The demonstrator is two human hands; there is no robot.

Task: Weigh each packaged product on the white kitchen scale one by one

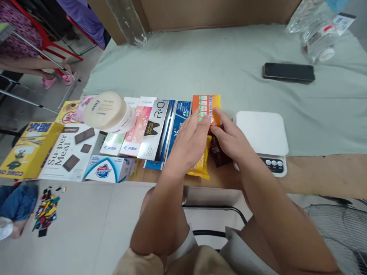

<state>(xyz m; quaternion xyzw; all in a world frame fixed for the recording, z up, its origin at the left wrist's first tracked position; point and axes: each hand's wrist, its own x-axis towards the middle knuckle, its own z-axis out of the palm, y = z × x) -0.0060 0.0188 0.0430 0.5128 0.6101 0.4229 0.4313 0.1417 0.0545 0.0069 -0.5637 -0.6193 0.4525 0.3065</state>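
Note:
An orange and yellow packet (205, 103) with printed labels lies between my two hands. My left hand (190, 141) is on its left and lower side, thumb across its printed face and fingers along the left edge. From the right, my right hand (231, 137) grips the same packet, index finger and thumb at its right edge. Under my left hand lies a yellow packet (204, 162), partly covered. A dark brown packet (219, 152) sits beneath my right hand. Close to that hand stands a white kitchen scale (260, 131) with a button panel.
Left of my hands lie toothpaste boxes (134, 130), a Safeguard soap box (106, 170), a Super Meal box (69, 152), a yellow box (27, 152) and a Dove jar (106, 110). A black oblong object (288, 72) and plastic bottles (318, 38) are at the back right. Another person sits far left.

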